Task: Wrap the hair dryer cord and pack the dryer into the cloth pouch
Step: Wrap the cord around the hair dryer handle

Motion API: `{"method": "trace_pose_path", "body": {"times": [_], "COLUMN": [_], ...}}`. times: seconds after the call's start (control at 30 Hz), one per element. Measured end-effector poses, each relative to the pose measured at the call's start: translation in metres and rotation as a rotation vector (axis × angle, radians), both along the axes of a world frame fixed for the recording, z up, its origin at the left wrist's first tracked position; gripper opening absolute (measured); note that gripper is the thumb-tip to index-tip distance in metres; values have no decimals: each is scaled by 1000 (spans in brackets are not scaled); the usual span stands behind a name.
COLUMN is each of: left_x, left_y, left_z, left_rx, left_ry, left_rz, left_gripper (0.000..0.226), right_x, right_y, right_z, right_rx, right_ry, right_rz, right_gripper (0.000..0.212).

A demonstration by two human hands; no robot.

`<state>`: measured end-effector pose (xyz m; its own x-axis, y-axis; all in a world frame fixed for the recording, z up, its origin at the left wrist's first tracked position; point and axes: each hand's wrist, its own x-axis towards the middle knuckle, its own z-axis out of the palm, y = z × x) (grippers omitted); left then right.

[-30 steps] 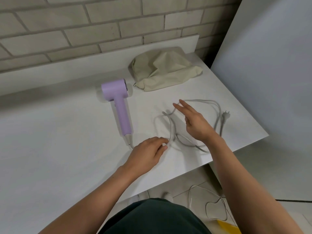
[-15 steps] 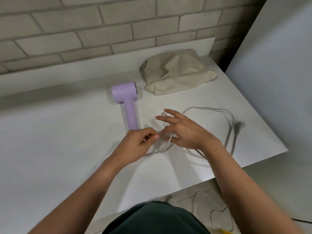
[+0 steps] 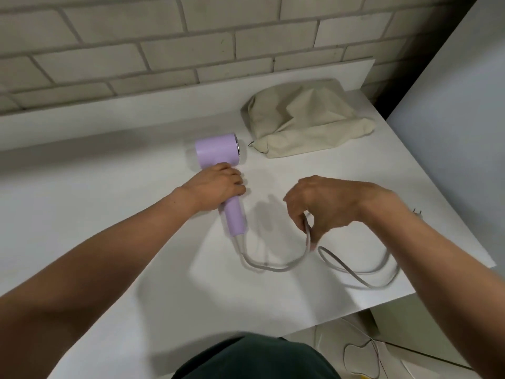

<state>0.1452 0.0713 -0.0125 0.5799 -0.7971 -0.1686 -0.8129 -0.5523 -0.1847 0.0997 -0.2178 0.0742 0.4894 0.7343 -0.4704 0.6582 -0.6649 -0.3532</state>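
A lilac hair dryer [image 3: 217, 150] lies on the white table [image 3: 109, 214], head toward the wall. My left hand [image 3: 218, 187] grips the upper part of its handle. Its grey cord [image 3: 276, 265] leaves the handle's end and curves right across the table. My right hand [image 3: 325, 203] pinches the cord between thumb and fingers and holds that part a little above the table. Beyond my right forearm the cord loops on, and the plug [image 3: 418, 213] peeks out near the table's right edge. A beige cloth pouch [image 3: 306, 119] lies crumpled at the back right, its zipper end facing the dryer.
A brick wall [image 3: 164, 50] rises behind the table. A grey panel [image 3: 451, 132] stands close on the right. The table's right and front edges are near the cord. On the floor below lie a thin white cable [image 3: 360, 351] and a yellow object [image 3: 364, 376].
My left hand left the cord and moved up to grasp the dryer's handle. My right hand closed on the cord and lifted it. The cord's loops have spread toward the front edge.
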Motion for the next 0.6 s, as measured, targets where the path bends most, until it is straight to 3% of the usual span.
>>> {"method": "trace_pose_path", "body": {"times": [0.13, 0.37, 0.5, 0.6], "left_x": [8, 16, 6, -3], "left_y": [-1, 3, 7, 9], "left_z": [4, 35, 63, 86], "left_rx": [36, -40, 35, 63], "left_ry": [-72, -41, -43, -67], "left_rz": [-104, -97, 4, 75], "left_gripper": [24, 29, 30, 38], "right_x": [-7, -7, 0, 5], "right_y": [-9, -17, -15, -18], "right_z": [13, 48, 59, 76], "right_rx": [35, 450, 587, 655], "right_ry": [291, 415, 516, 629], "right_rz": [-156, -269, -269, -275], "right_gripper": [41, 25, 39, 35]}}
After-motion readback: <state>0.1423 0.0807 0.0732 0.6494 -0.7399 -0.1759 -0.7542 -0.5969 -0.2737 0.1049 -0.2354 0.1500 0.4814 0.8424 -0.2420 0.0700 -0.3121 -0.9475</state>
